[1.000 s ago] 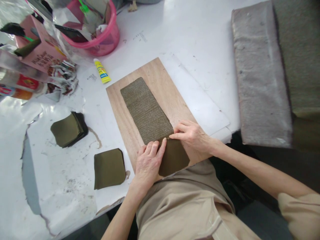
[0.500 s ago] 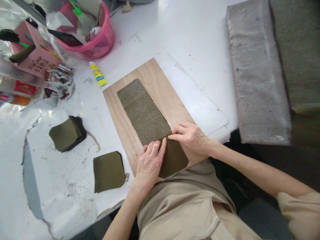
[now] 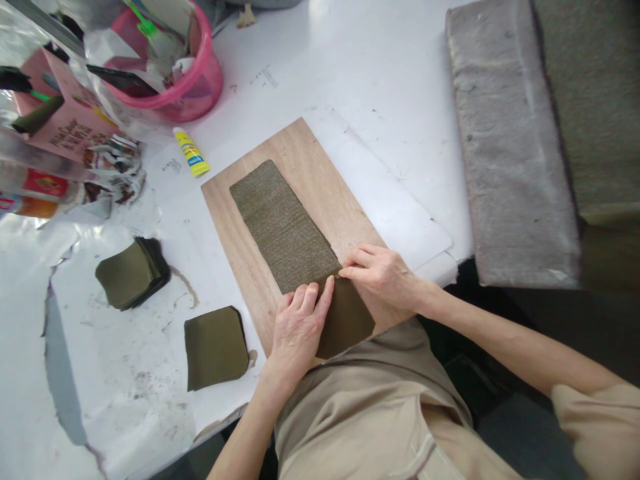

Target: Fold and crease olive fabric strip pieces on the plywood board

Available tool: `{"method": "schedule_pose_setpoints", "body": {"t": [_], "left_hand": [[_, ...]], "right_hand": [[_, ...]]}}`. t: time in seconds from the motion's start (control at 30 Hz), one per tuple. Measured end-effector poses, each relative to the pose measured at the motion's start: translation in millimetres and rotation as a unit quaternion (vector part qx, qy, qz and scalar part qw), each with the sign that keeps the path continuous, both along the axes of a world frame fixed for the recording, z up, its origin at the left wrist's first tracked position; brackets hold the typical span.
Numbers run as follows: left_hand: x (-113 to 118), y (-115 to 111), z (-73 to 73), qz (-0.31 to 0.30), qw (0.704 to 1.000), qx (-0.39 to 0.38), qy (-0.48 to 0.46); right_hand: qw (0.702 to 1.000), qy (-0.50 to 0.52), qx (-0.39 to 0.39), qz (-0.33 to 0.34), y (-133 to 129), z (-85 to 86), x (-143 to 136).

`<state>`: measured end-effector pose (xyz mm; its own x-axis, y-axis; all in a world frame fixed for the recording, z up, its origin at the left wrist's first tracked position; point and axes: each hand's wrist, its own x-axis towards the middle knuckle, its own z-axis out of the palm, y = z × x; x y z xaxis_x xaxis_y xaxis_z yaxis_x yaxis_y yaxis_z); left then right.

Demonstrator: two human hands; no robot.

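A long textured grey-green fabric strip (image 3: 285,227) lies on a wooden board (image 3: 320,170). A smooth dark olive piece (image 3: 346,317) adjoins its near end. My left hand (image 3: 300,320) rests over the seam between them, fingers bent side by side, fingertips pressing on the fabric. My right hand (image 3: 383,273) pinches the fabric edge at the right end of this seam, thumb and index finger together. The two hands' tips nearly meet there. To the left lie two stacks of olive fabric pieces, a nearer one (image 3: 215,347) and a farther one (image 3: 127,273).
A yellow glue tube (image 3: 191,152) lies beyond the board's left corner. A pink basket (image 3: 200,87) of tools, a pink box (image 3: 65,120) and bottles stand at the back left. A thick grey padded slab (image 3: 510,147) is at the right. Torn white paper covers the table.
The whole view has shifted slightly, with the table objects a little left in the picture. Both hands keep nearly the same pose at the seam.
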<state>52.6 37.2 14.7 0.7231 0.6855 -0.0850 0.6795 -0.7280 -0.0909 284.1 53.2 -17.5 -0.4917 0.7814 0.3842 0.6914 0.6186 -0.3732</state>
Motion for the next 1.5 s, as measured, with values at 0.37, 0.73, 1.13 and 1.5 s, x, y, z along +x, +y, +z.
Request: {"method": "schedule_pose_setpoints", "body": {"t": [0.37,0.73,1.13,1.5], "left_hand": [[8.3,5.6,7.0,0.01,0.999,-0.038,0.022],[18.7,6.7,14.3,0.03,0.998,-0.028,0.053],[-5.2,-17.3,-9.0,0.088,0.995,0.016,-0.043],[-40.4,-37.9,-21.1,0.214,0.965,0.063,-0.14]], "right_hand": [[1.0,-0.001,0.004,-0.011,-0.7,3.2,-0.7],[0.997,0.021,-0.052,-0.062,-8.7,0.4,1.8],[0.997,-0.054,-0.021,-0.046,-17.9,5.6,-6.2],[0.996,-0.047,-0.021,-0.078,-21.8,2.0,-3.4]]}}
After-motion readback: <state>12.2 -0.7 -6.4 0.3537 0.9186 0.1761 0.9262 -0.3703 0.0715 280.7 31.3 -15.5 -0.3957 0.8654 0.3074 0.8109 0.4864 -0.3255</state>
